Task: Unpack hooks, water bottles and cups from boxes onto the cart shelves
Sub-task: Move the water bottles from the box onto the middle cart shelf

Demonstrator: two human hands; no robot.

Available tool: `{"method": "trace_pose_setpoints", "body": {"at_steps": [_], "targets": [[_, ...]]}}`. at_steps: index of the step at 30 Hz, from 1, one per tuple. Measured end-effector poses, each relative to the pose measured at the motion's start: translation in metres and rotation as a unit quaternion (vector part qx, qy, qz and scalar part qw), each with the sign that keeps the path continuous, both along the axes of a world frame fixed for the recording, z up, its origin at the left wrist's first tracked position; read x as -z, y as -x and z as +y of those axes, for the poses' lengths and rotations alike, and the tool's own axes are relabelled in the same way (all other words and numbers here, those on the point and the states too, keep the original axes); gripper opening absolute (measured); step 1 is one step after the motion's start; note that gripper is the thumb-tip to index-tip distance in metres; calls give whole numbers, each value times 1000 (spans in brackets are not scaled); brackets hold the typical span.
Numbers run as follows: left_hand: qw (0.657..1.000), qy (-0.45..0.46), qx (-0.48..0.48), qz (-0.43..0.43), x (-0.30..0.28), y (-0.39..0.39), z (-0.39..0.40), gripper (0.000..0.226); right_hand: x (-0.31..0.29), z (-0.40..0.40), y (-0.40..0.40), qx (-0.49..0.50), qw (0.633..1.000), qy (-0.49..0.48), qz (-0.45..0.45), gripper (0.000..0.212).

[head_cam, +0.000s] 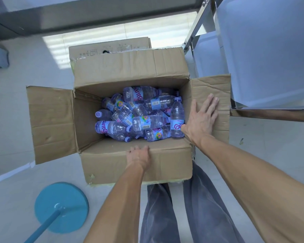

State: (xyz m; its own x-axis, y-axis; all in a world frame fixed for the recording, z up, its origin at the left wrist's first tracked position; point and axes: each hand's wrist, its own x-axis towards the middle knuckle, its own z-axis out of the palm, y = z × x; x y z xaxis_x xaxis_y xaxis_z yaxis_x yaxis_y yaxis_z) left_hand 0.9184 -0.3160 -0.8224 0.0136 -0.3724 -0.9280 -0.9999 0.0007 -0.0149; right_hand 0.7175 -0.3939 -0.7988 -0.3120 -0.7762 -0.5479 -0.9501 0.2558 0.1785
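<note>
An open cardboard box (135,165) stands on the floor in front of me, all its flaps folded out. Inside lie several small clear water bottles (140,114) with purple caps and blue labels, piled on their sides; one stands upright at the right wall. My left hand (139,155) grips the top fold of the near flap, fingers curled over its edge. My right hand (202,118) lies flat with straight fingers on the right flap, pressing it outward.
The cart (270,113) stands at the right, with metal frame bars and pale plastic shelf tubs above the right flap. A second cardboard box (111,48) sits behind the open one. A blue round stand base (61,207) with a pole is on the floor at lower left.
</note>
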Motion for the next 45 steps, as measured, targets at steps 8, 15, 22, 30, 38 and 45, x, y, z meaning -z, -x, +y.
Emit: {"method": "trace_pose_setpoints", "body": {"at_steps": [8, 15, 22, 30, 38, 45], "targets": [[975, 77, 207, -15, 4, -36, -4, 22, 2, 1, 0, 20, 999, 29, -22, 97], [950, 120, 286, 28, 14, -62, 19, 29, 2, -1, -5, 50, 997, 39, -44, 94], [965, 112, 234, 45, 13, -93, 25, 20, 20, 16, -18, 319, 925, -10, -205, 104], [977, 196, 33, 71, 24, -98, -24, 29, 44, 38, -88, -49, 975, 100, -195, 64], [967, 223, 94, 82, 78, -40, -57, 34, 86, 29, -88, 379, 908, -57, -168, 63], [980, 150, 129, 21, 130, -16, -71, 67, 130, 41, -89, 362, 925, -12, -109, 84]]}}
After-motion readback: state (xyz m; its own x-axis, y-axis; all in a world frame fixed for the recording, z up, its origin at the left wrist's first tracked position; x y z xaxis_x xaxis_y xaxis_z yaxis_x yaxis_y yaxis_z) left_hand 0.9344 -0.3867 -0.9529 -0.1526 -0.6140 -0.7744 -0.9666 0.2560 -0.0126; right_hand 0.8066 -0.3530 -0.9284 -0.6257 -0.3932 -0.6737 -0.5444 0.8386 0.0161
